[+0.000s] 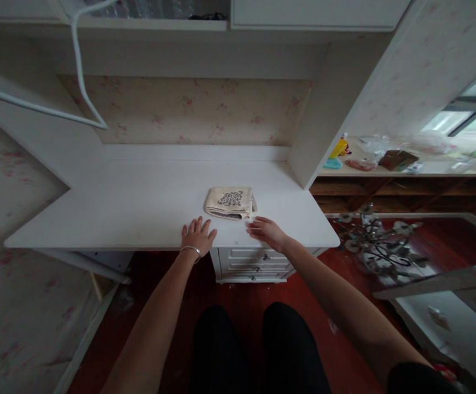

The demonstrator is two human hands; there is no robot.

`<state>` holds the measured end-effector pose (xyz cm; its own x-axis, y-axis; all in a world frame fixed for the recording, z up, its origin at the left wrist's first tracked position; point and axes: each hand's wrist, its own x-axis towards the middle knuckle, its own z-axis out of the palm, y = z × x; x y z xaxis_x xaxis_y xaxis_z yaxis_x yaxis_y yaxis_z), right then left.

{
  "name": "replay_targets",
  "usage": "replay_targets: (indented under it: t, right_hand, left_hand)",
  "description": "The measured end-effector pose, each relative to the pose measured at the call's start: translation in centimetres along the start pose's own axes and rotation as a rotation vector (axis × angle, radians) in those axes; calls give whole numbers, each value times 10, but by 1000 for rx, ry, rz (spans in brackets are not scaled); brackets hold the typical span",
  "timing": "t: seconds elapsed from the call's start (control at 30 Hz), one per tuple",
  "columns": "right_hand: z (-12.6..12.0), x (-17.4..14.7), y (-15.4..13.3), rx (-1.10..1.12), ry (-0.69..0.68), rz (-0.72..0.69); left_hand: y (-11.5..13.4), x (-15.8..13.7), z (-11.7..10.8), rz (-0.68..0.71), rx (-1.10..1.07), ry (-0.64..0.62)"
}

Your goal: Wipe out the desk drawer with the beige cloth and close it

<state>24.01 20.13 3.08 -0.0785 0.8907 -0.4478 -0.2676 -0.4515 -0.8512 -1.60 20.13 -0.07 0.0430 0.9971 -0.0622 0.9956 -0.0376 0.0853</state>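
Note:
A folded beige cloth [230,202] with a dark ornate pattern lies on the white desk [139,202]. My left hand [197,235] rests palm down at the desk's front edge, fingers spread, to the left of the cloth and apart from it. A bracelet circles that wrist. My right hand [267,232] is by the cloth's near right corner, fingers stretched out towards the left. Its fingertips are very close to the corner; whether they touch it I cannot tell. Neither hand visibly holds anything.
Below the desktop stands a drawer unit [258,264] with small knobs. A white cable [80,71] hangs at the upper left, in front of the shelf. A chandelier [379,241] lies on the red floor at right, below a ledge [439,167] with plastic bags and a brown box.

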Motion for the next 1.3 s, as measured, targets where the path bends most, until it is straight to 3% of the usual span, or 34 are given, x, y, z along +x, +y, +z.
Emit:
replay_targets:
  t: [0.13, 0.27, 0.37, 0.43, 0.57, 0.67, 0.83, 1.3]
  right_hand:
    - [-69, -10, -11, -317, 202, -192]
    - [-144, -18, -25, -948, 458, -325]
    - [-187, -24, -24, -1230, 554, -279]
    - [-204, -26, -15, -1308, 518, -269]
    - [-217, -25, 5, -1457, 369, -360]
    - [-219, -19, 7, -1523, 329, -271]
    - [-217, -11, -1, -1493, 382, -93]
    - [-218, -9, 1, -1487, 419, -85]
  left_hand:
    - [1, 1, 0, 0, 5, -9]
    - [2, 1, -1, -1, 14, -9]
    - [3, 1, 0, -13, 30, -4]
    - [4, 1, 1, -21, 43, 2]
    - [5, 2, 2, -15, 57, 11]
    - [6, 2, 2, -13, 65, 8]
    - [8, 2, 0, -37, 69, -21]
    - [13, -1, 0, -63, 85, -29]
